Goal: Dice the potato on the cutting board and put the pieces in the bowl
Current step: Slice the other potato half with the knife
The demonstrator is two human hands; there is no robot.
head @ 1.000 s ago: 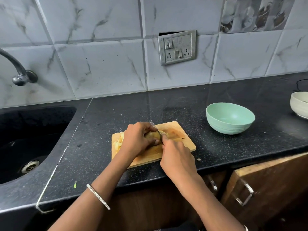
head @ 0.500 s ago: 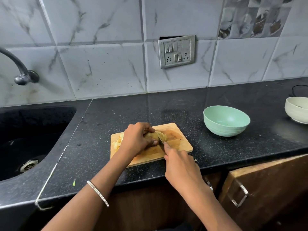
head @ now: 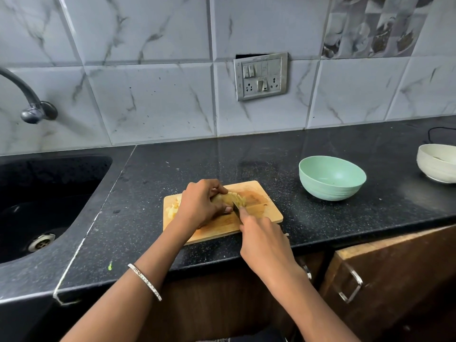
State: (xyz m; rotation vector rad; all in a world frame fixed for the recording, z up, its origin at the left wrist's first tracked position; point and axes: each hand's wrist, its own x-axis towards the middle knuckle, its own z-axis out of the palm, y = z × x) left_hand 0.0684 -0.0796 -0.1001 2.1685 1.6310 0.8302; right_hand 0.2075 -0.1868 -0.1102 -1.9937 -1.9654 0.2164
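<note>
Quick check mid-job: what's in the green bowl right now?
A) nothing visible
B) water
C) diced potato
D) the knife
A: the green bowl shows a bare interior, while cut pieces still lie on the cutting board beside the left hand.

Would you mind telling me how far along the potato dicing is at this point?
Partly done: some cut pieces already lie at the board's left end. In hand: the left hand steadies the potato while the right hand holds the knife against it. Left: the rest of the cutting and all the transfer, since the green bowl looks empty.
</note>
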